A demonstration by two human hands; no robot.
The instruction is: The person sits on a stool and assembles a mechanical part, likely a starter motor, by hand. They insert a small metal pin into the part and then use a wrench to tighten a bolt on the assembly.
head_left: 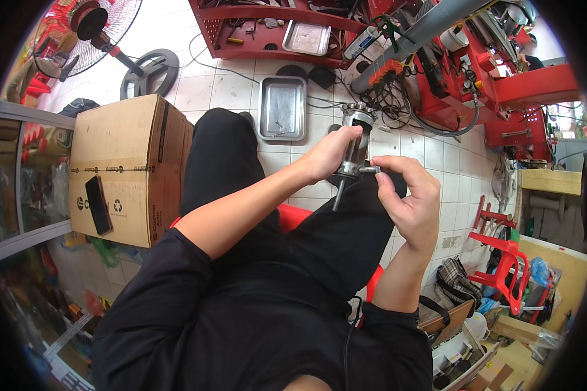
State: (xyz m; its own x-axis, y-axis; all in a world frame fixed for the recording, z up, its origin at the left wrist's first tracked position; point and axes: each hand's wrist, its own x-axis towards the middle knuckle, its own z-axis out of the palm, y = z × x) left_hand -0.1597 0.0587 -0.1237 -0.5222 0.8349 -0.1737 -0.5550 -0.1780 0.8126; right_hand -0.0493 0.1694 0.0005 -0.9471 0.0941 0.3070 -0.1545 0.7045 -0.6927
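A metal cylinder (356,151) with a wide, knobbed silver end is held up over my right thigh. My left hand (327,154) is closed around its body, the thumb lying along the near side. From its lower end a thin straight rod (338,195) sticks out toward me. A short metal stub (368,169) juts sideways from the same end. Thumb and index finger of my right hand (411,195) pinch the tip of that stub. My left fingers are mostly hidden behind the cylinder, and its exact kind I cannot tell.
A grey metal tray (282,133) lies on the tiled floor ahead. At left stands a cardboard box (120,146) with a phone (98,205) on it, a fan (90,25) beyond. Red machinery (528,85) and cables fill the right; a red stool (505,264) stands nearer.
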